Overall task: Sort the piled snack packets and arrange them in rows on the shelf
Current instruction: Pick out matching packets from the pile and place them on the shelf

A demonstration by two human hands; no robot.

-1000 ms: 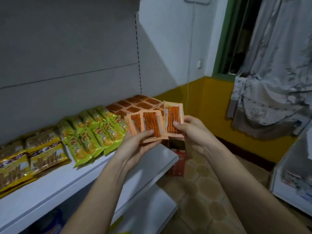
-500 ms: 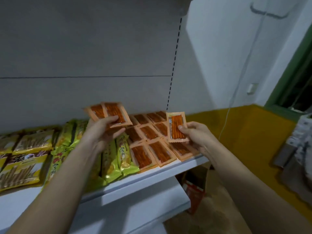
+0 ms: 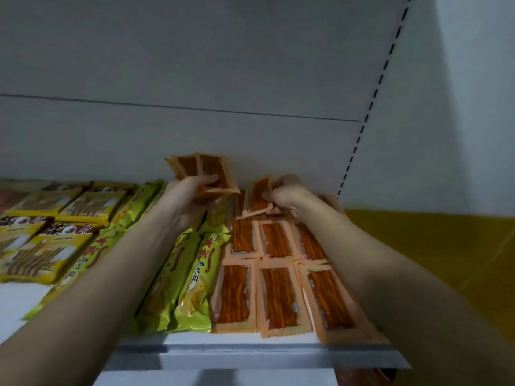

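My left hand (image 3: 186, 196) holds a small fan of orange snack packets (image 3: 204, 171) above the back of the shelf. My right hand (image 3: 287, 192) pinches a single orange packet (image 3: 259, 197), tilted, low over the rear of the orange rows. Orange packets (image 3: 278, 296) lie flat in rows on the white shelf (image 3: 250, 349) at the right. Green packets (image 3: 192, 280) lie in rows beside them, partly hidden by my left forearm. Yellow packets (image 3: 41, 252) fill the left part.
A grey back panel (image 3: 195, 79) rises behind the shelf, with a slotted upright (image 3: 362, 129) at its right edge. A lower white shelf (image 3: 217, 377) sits beneath. A yellow-painted wall (image 3: 432, 246) lies to the right.
Both hands have moved forward over the shelf. The right hand has carried its single orange packet down toward the back of the orange rows; the left still holds its fan.
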